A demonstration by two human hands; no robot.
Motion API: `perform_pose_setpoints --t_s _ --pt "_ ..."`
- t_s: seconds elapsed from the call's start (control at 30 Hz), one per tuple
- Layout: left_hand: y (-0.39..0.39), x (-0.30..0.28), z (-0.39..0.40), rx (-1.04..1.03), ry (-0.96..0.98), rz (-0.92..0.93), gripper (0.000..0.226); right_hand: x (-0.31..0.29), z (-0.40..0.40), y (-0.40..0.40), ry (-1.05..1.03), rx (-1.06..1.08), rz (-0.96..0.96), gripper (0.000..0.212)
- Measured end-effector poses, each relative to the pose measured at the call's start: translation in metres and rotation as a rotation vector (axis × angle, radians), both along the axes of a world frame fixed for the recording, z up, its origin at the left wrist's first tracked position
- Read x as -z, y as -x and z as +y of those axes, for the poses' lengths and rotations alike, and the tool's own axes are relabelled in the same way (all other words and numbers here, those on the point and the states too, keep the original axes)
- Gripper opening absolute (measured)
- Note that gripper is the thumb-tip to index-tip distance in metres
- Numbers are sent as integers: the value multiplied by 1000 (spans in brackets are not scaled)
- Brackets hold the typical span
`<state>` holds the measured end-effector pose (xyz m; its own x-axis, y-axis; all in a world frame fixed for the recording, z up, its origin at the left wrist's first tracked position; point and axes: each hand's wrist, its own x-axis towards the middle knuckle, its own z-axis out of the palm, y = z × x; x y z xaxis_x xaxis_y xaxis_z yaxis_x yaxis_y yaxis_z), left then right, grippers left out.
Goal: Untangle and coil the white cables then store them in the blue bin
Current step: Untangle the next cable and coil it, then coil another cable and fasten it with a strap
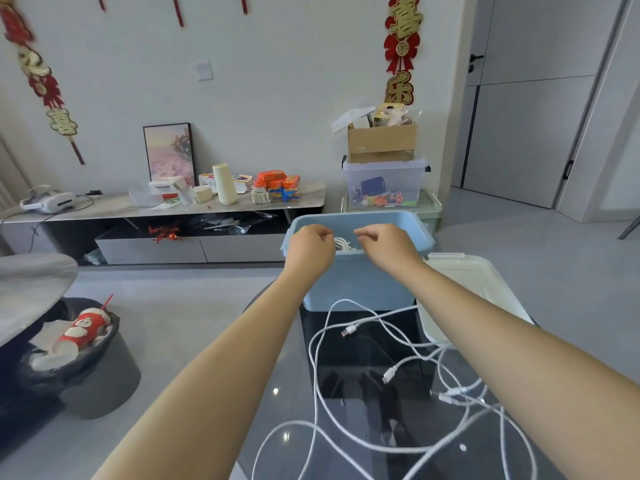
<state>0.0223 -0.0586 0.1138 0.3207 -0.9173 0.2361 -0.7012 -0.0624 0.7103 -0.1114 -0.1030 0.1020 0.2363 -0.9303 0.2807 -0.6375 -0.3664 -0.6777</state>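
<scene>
**Two hands over a blue bin, loose white cables on the table**

Here, two bare forearms reach forward from the bottom of the view toward one blue bin (356, 282), a plastic tub with a rolled rim, standing at the far edge of a dark, glossy glass table (363, 368). The left hand (310, 245) and the right hand (386, 244) hang side by side above the bin's opening, at 12 o'clock from the table's middle, backs of the hands up. The fingers of both are curled inward and downward. Whether they pinch anything cannot be told, because the fingertips are turned away.

One coiled cable (343, 244), white and thin, shows inside the bin in the gap between the hands.

On the table, toward 5 o'clock from the bin, lies a tangle of loose cables (398, 403), white, thin and round, looping over one another. At least four plug ends can be counted; the number of separate cables cannot be told.

One white plastic lid (474, 299), flat with rounded corners, rests at 3 o'clock just beside the bin.

At 9 o'clock, on the floor, one dark round waste bin (97, 372) holds a red paper cup (83, 332) and crumpled paper.
</scene>
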Motion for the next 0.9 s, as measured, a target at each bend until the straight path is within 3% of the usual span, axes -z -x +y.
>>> perform_pose_setpoints --t_s 0.13,0.43,0.53,0.7,0.83,0.9 --pt "25 6 55 30 22 56 30 10 59 19 -22 -46 -35 31" --pt "50 73 126 51 -147 188 28 80 126 52 -142 -54 -30 28" --pt "52 89 130 50 -168 239 27 96 125 54 -203 -45 94 30" --pt "57 120 126 57 -260 240 27 119 118 59 -212 -47 548 41" --pt "55 128 116 90 -330 181 26 130 106 64 -101 -81 597 10" --pt "53 129 113 106 -317 248 25 127 104 65 -104 -98 546 7"
